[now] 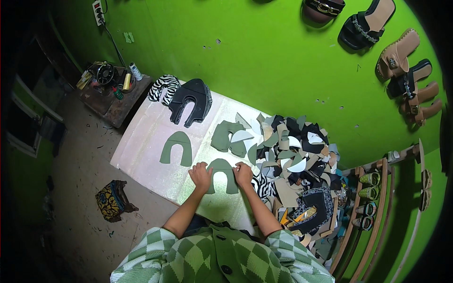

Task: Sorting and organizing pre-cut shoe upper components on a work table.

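Observation:
A green, arch-shaped shoe-upper piece lies on the pale table right in front of me. My left hand grips its left side with bent fingers, and my right hand does the same on the right side. To the left of my hands, a second green arch piece lies flat by itself. Beyond the piece I hold is a small pile of green pieces. Farther back, a stack of black arch pieces sits beside a zebra-patterned stack.
A heap of offcuts covers the table's right side. Sandals hang on the green wall, and a wooden rack with shoes stands at right. Back left is a sewing machine; a patterned stool stands on the floor at left.

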Demonstrator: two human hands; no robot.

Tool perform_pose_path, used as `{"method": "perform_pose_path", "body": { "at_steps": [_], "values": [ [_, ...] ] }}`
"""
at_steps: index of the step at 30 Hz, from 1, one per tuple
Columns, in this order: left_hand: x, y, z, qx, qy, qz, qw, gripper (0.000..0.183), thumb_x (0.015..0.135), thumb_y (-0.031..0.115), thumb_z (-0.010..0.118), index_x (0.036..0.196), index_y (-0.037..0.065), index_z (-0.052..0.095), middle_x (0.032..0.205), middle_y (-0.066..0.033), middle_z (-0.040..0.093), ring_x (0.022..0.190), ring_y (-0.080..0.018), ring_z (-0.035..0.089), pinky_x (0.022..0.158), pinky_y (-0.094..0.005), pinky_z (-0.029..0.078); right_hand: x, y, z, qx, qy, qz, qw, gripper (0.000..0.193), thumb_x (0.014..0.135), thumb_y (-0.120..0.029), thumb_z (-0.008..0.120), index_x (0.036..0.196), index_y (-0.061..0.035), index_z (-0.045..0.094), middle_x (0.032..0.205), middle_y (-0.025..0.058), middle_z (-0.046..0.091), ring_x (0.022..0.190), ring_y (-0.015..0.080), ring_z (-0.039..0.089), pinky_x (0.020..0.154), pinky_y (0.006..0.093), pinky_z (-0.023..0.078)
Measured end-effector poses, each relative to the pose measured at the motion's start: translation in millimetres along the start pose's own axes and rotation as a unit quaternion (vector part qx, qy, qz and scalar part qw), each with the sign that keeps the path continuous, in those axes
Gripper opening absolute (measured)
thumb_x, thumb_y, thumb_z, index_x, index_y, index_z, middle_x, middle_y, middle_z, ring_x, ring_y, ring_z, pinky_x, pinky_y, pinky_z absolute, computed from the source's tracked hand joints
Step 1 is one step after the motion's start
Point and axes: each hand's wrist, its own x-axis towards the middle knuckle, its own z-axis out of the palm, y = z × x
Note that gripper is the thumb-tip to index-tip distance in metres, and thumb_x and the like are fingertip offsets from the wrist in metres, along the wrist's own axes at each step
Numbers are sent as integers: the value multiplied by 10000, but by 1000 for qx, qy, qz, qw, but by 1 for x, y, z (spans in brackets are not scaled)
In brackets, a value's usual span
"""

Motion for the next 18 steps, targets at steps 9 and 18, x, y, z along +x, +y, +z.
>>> {"method": "perform_pose_path", "body": {
  "at_steps": [9, 18],
  "values": [
    [11, -2, 8, 6, -92, -87, 992, 200, 692, 268, 731, 808, 131, 644, 810, -27, 633, 827, -207, 582, 779, -371, 323, 9, -8, 26, -70, 0, 73, 995, 198, 637, -216, 764, 737, -93, 644, 740, 87, 649, 727, 276, 630, 670, 369, 485],
    [11, -24, 11, -105, -108, -64, 986, 146, 724, 243, 706, 769, 121, 642, 819, -50, 642, 778, -250, 605, 664, -395, 458, 20, 1, 16, -12, -101, 86, 991, 185, 646, -228, 771, 705, -79, 680, 693, 88, 654, 646, 230, 629, 633, 331, 489]
  ]
}}
